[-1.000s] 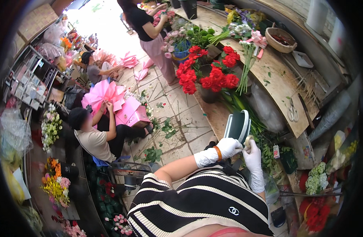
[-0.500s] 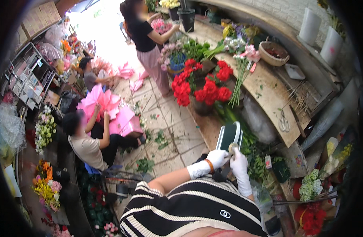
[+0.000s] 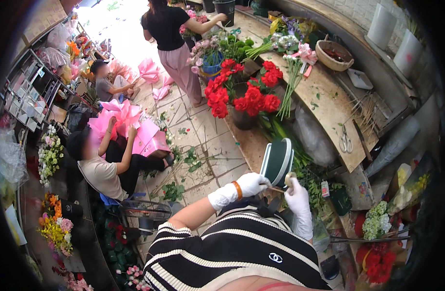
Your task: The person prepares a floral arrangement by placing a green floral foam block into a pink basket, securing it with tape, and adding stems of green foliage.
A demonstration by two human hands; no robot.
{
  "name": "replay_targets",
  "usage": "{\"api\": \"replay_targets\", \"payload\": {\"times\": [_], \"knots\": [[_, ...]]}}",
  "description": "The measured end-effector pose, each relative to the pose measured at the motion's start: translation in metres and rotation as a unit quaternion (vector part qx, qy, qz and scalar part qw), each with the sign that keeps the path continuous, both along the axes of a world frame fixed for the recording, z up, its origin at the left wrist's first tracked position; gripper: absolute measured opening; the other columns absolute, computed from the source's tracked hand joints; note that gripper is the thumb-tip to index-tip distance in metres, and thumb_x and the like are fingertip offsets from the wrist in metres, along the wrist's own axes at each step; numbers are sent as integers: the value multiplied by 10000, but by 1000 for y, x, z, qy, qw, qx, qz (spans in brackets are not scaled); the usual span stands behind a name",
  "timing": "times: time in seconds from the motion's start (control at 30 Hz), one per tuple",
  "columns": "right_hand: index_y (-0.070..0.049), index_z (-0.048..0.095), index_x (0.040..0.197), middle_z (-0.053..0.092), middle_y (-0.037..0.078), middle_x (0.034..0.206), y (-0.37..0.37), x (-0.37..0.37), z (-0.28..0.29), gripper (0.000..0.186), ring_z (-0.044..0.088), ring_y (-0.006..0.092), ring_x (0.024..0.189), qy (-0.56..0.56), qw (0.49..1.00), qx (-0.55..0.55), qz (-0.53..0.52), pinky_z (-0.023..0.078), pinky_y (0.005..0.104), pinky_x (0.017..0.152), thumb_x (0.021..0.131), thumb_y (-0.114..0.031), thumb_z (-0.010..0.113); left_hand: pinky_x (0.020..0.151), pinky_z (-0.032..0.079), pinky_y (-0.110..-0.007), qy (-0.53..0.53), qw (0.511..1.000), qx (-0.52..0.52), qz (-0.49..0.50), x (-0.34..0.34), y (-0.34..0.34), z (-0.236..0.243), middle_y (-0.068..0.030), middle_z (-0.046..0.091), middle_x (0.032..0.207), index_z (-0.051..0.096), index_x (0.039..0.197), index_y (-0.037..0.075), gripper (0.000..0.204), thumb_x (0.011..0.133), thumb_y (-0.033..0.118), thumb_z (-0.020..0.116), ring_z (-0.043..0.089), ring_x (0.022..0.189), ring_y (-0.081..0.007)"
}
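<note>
My left hand point(image 3: 255, 185), in a white glove with an orange band at the wrist, is closed with its fingertips on a thin brownish strip point(image 3: 277, 189). My right hand point(image 3: 297, 198), also white-gloved, pinches a small beige roll of tape point(image 3: 290, 177). The strip spans the gap between both hands; whether it comes off the roll I cannot tell. Just beyond my hands stands a dark green box with white edges point(image 3: 273, 162), its lower part partly hidden by my fingers.
Red flowers in a dark pot point(image 3: 243, 119) stand ahead. On the right, a wooden bench point(image 3: 324, 116) bears scissors point(image 3: 345, 141), cut stems and a wicker basket point(image 3: 334, 54). To the left, a seated person handles pink wrapping paper point(image 3: 152, 138); a fan point(image 3: 147, 211) stands nearer.
My hands have drawn apart, and the strip now shows between them. The standing person has turned away and reaches toward a dark bucket.
</note>
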State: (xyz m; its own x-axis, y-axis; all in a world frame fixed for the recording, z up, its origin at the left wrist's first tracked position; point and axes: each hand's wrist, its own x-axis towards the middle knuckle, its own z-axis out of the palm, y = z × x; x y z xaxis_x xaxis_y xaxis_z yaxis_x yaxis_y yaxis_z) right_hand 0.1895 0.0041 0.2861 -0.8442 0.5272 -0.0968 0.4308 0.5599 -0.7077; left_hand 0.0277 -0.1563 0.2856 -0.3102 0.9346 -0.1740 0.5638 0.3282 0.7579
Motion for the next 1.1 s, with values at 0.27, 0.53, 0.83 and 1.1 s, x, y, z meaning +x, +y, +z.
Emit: {"api": "replay_targets", "payload": {"times": [0.27, 0.53, 0.83, 1.1], "knots": [[-19, 533, 1034, 603, 60, 678, 6, 11, -11, 348, 597, 140, 584, 51, 992, -114, 0, 464, 284, 563, 712, -41, 664, 747, 507, -324, -47, 998, -33, 3, -17, -11, 11, -58, 706, 825, 704, 1016, 131, 206, 851, 204, 604, 666, 777, -221], [-26, 513, 1004, 568, 9, 711, 14, 5, 2, 284, 536, 66, 556, 128, 946, -298, 19, 437, 215, 523, 748, 24, 627, 650, 517, -281, -112, 994, 6, 0, -38, -1, 10, -44, 705, 806, 697, 1045, 100, 201, 871, 167, 622, 643, 686, -150], [-38, 517, 989, 574, 19, 724, 7, 1, 12, 294, 542, 72, 561, 152, 901, -404, 36, 432, 199, 514, 735, 23, 653, 582, 490, -281, -126, 992, 28, 1, -39, -8, 9, -46, 685, 748, 705, 1009, 93, 189, 861, 182, 628, 591, 584, -120], [-12, 557, 968, 646, 110, 718, 8, -5, -5, 277, 653, 229, 635, -27, 995, -50, 78, 482, 361, 579, 716, -71, 656, 685, 499, -390, 131, 991, 19, -20, -23, 2, 6, -102, 660, 748, 700, 838, 148, 158, 815, 249, 581, 643, 744, -301]]}}
